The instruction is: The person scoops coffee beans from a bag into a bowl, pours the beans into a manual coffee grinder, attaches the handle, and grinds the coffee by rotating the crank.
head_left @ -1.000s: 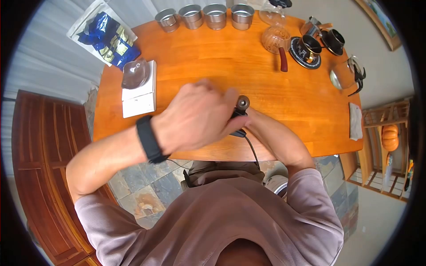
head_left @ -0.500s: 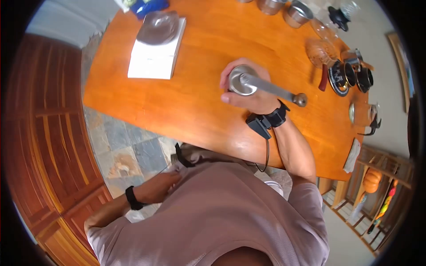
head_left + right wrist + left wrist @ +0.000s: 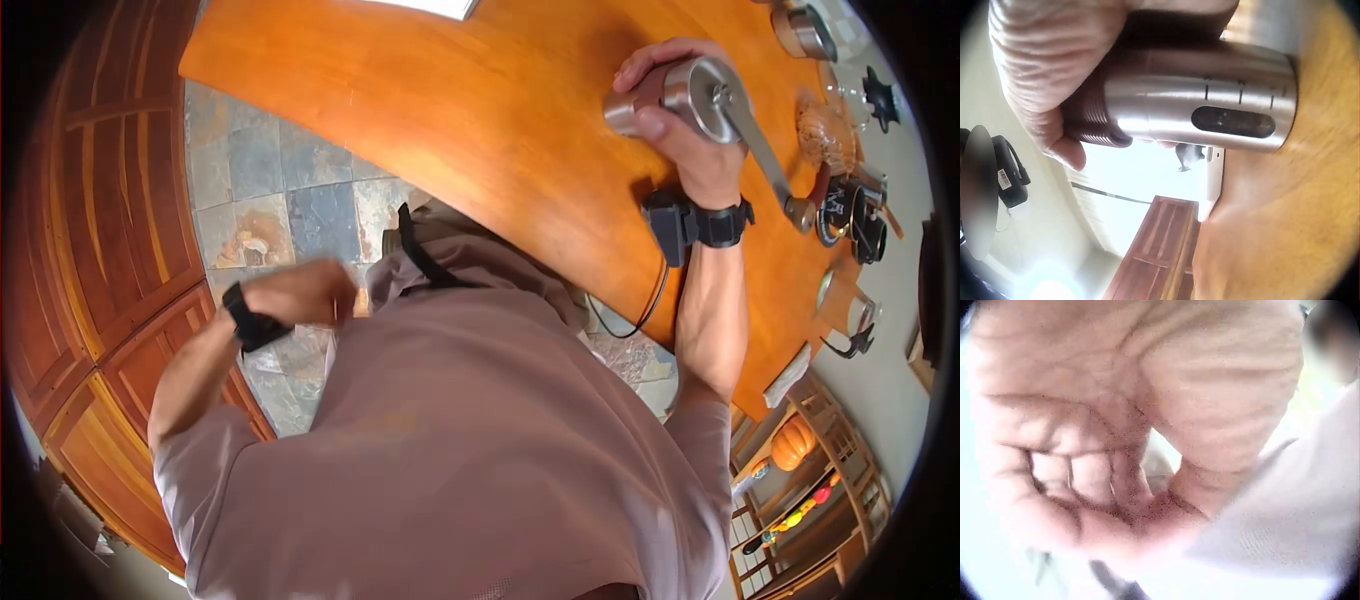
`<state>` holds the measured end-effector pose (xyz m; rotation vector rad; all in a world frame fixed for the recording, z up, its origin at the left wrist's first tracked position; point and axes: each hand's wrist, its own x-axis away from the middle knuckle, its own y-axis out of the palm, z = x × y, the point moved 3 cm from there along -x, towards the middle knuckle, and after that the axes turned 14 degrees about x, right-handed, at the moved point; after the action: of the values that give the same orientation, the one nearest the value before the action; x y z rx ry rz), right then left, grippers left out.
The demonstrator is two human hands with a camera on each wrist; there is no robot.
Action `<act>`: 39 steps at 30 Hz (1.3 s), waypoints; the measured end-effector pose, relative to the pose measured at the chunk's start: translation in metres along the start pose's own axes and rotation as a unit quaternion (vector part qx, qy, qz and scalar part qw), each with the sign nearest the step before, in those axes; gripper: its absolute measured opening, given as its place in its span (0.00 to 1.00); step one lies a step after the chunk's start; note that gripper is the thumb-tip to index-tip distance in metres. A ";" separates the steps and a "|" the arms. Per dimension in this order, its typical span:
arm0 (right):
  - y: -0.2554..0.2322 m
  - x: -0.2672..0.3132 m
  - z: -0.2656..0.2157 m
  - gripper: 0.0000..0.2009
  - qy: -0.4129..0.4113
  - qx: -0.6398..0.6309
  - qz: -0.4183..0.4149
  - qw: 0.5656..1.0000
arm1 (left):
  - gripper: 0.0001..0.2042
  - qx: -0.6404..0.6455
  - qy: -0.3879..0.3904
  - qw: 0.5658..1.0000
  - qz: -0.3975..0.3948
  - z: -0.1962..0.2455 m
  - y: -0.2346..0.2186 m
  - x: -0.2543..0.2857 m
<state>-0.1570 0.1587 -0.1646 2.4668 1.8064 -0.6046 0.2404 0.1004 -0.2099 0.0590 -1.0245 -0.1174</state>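
Over the table (image 3: 470, 120), we are gripping the grinder (image 3: 697, 98) in our right hand (image 3: 708, 160), our empty, loosely curled left hand (image 3: 308, 290) well leftward.

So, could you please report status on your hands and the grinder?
Right hand grips grinder, tilted, over table. Left hand off table, loosely curled, nothing seen in it. Nothing seen blocking crank.

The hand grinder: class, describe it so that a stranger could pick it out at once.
Find the large orange-brown wooden table. Over it, the person's right hand grips a steel cylinder with a brown band, the hand grinder. Its long crank arm with a round knob sets it apart from the crankless steel cup beyond.
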 end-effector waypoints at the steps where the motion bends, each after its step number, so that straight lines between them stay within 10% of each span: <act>1: -0.002 0.003 0.002 0.26 0.021 0.007 -0.018 1.000 | 0.12 -0.065 0.019 0.994 0.085 -0.008 -0.013 -0.009; 6: -0.007 0.004 0.010 0.32 0.017 0.011 -0.046 0.999 | 0.12 0.036 0.223 0.970 0.092 0.084 -0.016 0.005; 8: -0.001 -0.003 -0.011 0.18 -0.002 -0.006 -0.010 1.000 | 0.13 0.133 0.304 0.943 -0.018 0.120 0.009 0.013; 11: -0.004 0.000 0.002 0.26 0.054 -0.032 0.018 0.998 | 0.17 0.116 0.483 0.837 -0.232 0.190 0.048 0.034; 19: -0.005 -0.003 -0.001 0.20 -0.004 -0.002 -0.020 1.000 | 0.11 -0.134 0.567 0.750 -0.313 0.239 0.077 0.050; 33: -0.007 -0.002 -0.002 0.16 -0.045 0.028 -0.015 0.998 | 0.10 -0.027 0.544 0.715 -0.438 0.224 0.075 0.017; 35: -0.002 0.002 -0.004 0.16 0.095 -0.088 -0.025 0.991 | 0.10 -0.004 0.541 0.715 -0.443 0.217 0.075 0.016; 39: -0.001 -0.001 0.003 0.16 0.006 -0.066 -0.018 0.998 | 0.10 0.011 0.536 0.705 -0.464 0.216 0.069 0.014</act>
<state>-0.1589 0.1573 -0.1667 2.3622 1.8332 -0.4569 0.0678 0.1683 -0.0793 0.6044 0.2807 -0.8899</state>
